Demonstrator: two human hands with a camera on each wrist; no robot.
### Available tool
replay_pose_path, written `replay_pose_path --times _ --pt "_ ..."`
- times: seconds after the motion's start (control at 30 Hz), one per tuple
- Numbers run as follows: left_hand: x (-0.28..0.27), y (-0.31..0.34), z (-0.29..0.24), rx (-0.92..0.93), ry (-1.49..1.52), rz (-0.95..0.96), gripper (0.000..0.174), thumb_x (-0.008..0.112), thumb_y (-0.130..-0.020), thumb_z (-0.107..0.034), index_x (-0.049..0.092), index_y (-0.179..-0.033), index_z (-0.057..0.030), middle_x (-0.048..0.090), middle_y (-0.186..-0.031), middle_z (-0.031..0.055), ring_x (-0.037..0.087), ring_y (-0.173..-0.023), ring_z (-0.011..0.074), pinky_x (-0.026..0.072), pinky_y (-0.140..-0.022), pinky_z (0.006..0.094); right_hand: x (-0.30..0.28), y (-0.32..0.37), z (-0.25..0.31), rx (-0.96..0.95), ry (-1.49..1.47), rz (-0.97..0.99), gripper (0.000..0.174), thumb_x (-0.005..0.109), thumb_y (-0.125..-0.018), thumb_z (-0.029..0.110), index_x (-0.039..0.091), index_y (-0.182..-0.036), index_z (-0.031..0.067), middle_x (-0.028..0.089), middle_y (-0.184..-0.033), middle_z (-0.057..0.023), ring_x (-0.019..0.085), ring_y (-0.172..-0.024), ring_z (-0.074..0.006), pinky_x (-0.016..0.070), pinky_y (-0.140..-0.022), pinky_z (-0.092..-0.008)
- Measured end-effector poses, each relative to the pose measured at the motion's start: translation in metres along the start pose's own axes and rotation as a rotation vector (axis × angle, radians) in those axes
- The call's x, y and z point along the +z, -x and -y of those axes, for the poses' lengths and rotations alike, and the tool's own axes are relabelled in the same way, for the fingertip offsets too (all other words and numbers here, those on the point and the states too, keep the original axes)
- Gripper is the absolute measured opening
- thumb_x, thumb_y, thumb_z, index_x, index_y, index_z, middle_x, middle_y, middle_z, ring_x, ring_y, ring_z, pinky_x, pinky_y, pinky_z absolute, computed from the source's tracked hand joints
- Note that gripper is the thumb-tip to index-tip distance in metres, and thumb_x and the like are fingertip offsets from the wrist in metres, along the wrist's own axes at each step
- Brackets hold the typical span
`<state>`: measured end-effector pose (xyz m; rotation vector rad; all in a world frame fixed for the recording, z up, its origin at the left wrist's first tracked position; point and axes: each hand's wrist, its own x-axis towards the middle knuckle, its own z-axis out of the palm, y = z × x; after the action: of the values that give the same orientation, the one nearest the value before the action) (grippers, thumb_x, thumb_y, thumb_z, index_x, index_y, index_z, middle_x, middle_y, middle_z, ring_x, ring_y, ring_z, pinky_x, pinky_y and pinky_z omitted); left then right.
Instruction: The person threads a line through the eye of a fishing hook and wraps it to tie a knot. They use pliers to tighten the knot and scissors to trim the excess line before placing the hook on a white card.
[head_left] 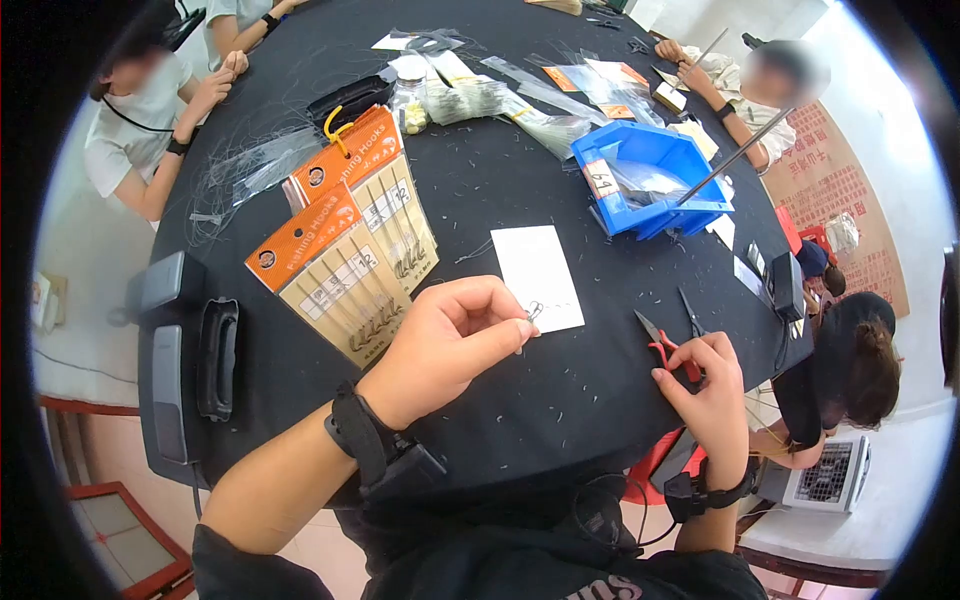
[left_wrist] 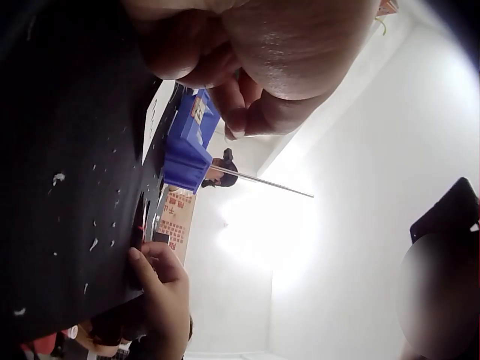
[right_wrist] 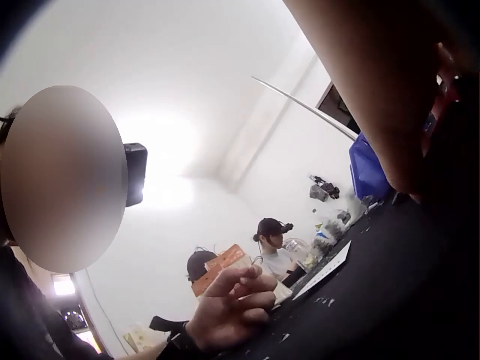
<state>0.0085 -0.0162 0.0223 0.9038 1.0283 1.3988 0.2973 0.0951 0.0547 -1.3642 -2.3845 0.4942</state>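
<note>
Between thumb and index finger, my left hand [head_left: 440, 335] pinches a small fish hook [head_left: 535, 311], its thin metal loops showing past the fingertips. The hook is over the lower edge of a white card [head_left: 538, 270] lying on the black tablecloth. My right hand [head_left: 712, 388] has thumb and fingers curled at the red handles of a pair of scissors [head_left: 652, 336] on the table, with the blades pointing away. In the left wrist view, the right hand [left_wrist: 165, 285] is low at the table edge. The right wrist view shows the left hand [right_wrist: 236, 304] raised near the card.
Orange-topped fishing hook packets [head_left: 330, 275] stand left of my left hand. A blue bin [head_left: 650, 215] with a metal rod is at the right, beyond dark scissors [head_left: 691, 312]. Bundled line [head_left: 465, 100], a jar [head_left: 410, 95] and clippings lie about. Several people sit around the table.
</note>
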Motion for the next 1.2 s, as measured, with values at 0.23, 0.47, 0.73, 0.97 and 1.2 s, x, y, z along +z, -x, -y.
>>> replay_pose_path --times 0.23,0.47,0.73,0.97,1.2 --pt "-0.001 -0.001 0.006 0.017 0.032 0.007 0.007 0.067 -0.093 -0.010 0.064 -0.092 -0.0037 0.066 -0.092 0.0023 0.058 -0.082 0.0054 0.0465 -0.075 0.0201 0.004 -0.003 -0.008 -0.079 -0.237 -0.102 0.011 0.074 -0.079 0.007 0.066 -0.086 0.0023 0.054 -0.091 -0.0033 0.050 -0.072 -0.0113 0.0401 -0.064 -0.0249" --pt "-0.001 0.000 0.005 0.017 0.014 0.012 0.007 0.066 -0.093 -0.009 0.064 -0.093 -0.0028 0.066 -0.093 0.0028 0.059 -0.084 0.0060 0.0477 -0.078 0.0209 0.029 -0.002 0.020 0.128 -1.143 -0.068 0.016 0.058 -0.094 0.016 0.061 -0.091 0.0003 0.060 -0.093 -0.0049 0.047 -0.071 -0.0052 0.0371 -0.061 -0.0199" --pt "0.000 0.001 0.005 0.003 0.001 0.007 0.006 0.067 -0.093 -0.008 0.064 -0.094 -0.0030 0.066 -0.092 0.0014 0.059 -0.083 0.0047 0.0475 -0.076 0.0199 0.068 -0.002 0.037 -0.191 -1.072 -0.059 0.018 0.073 -0.081 0.009 0.059 -0.087 0.0009 0.052 -0.110 -0.0075 0.051 -0.091 -0.0112 0.0407 -0.079 -0.0235" --pt "0.001 0.001 0.006 0.020 -0.025 -0.002 0.005 0.067 -0.093 -0.007 0.064 -0.094 -0.0025 0.065 -0.090 -0.0003 0.058 -0.080 0.0028 0.0466 -0.070 0.0184 0.066 -0.002 0.042 -0.289 -0.793 -0.026 0.020 0.078 -0.071 0.004 0.060 -0.081 0.0023 0.052 -0.104 -0.0101 0.052 -0.092 -0.0170 0.0407 -0.081 -0.0264" --pt "0.002 0.003 0.004 0.082 -0.112 -0.042 0.005 0.066 -0.093 -0.006 0.064 -0.092 -0.0016 0.065 -0.089 -0.0005 0.057 -0.077 0.0014 0.0451 -0.066 0.0173 0.065 -0.001 0.049 -0.287 -0.663 -0.037 0.021 0.079 -0.066 0.005 0.061 -0.077 0.0029 0.054 -0.098 -0.0102 0.055 -0.089 -0.0207 0.0434 -0.079 -0.0293"
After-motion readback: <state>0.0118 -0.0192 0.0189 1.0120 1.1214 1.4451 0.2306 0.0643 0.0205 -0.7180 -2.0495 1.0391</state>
